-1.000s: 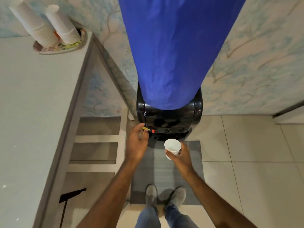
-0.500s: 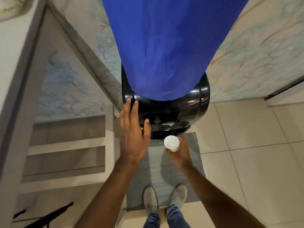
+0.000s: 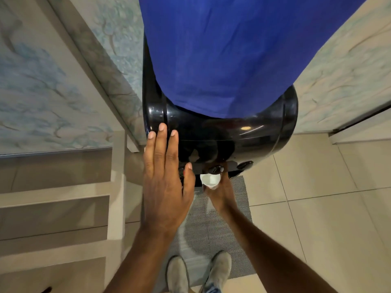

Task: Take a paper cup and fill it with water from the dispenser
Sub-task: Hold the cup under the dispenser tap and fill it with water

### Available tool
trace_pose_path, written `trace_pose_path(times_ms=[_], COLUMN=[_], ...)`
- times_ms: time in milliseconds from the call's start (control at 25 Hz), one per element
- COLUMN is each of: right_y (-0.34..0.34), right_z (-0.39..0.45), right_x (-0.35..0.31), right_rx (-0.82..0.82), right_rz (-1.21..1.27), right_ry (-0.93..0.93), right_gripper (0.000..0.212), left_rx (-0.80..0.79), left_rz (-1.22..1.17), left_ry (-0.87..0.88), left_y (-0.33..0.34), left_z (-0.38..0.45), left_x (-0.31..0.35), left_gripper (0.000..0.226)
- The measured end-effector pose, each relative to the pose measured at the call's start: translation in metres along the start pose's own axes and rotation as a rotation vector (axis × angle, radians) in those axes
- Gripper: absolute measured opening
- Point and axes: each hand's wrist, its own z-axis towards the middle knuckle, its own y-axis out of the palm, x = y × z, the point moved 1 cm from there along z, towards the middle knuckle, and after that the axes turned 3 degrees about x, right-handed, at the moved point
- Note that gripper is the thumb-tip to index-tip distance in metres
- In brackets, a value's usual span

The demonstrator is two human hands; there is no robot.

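I log my left hand flat and open, fingers extended together, thumb spread to the right, forearm running down-left; my right hand sits lower, curled closed in a grasp, forearm angling down-right.

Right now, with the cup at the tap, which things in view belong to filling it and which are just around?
In the job:
small white paper cup
glossy black water dispenser
round black tap knob over the cup
right hand holding the cup
left hand, flat and open against the dispenser

Just around:
blue cloth bottle cover
grey woven floor mat
beige shelves
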Motion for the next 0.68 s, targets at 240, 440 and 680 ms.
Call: trace_pose_path(times_ms=[240, 440, 680], right_y=[0.005, 0.009, 0.002], right_z=[0.011, 0.016, 0.004], right_x=[0.008, 0.017, 0.015], right_rx=[0.008, -0.014, -0.034], right_rz=[0.087, 0.079, 0.079], right_ry=[-0.004, -0.008, -0.038], right_gripper=[0.069, 0.073, 0.083], left_rx=[0.032, 0.038, 0.043], left_rz=[-0.001, -0.004, 0.006], left_ry=[0.021, 0.027, 0.026], left_y=[0.007, 0.008, 0.007], left_z=[-0.003, -0.003, -0.003], left_x=[-0.003, -0.003, -0.003], left_gripper=[0.078, 0.076, 0.074])
